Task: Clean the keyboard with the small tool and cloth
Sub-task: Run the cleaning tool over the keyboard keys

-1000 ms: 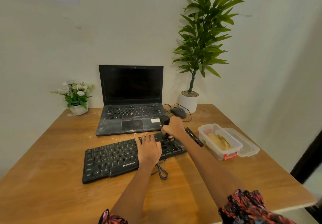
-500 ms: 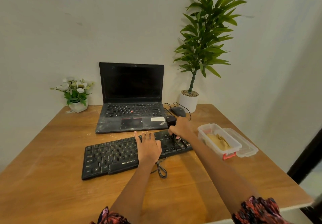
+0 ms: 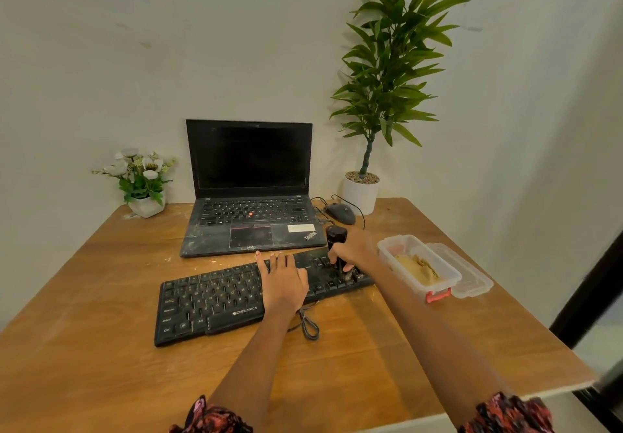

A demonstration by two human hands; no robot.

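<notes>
Head view: keyboard (image 3: 215,301) lies on the tabletop (image 3: 101,348), long axis running left to right, right end farther away. Right hand (image 3: 354,252) grips the small tool (image 3: 337,244) upright over the right-end keys. Left hand (image 3: 283,281) rests flat, fingers spread, mid-keyboard. Uncleaned keys judged leftward of the tool.

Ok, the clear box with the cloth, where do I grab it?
Grip the clear box across its long side walls from above: the lid is off beside it, so the rim is exposed. Avoid the red latch at the near end.
</notes>
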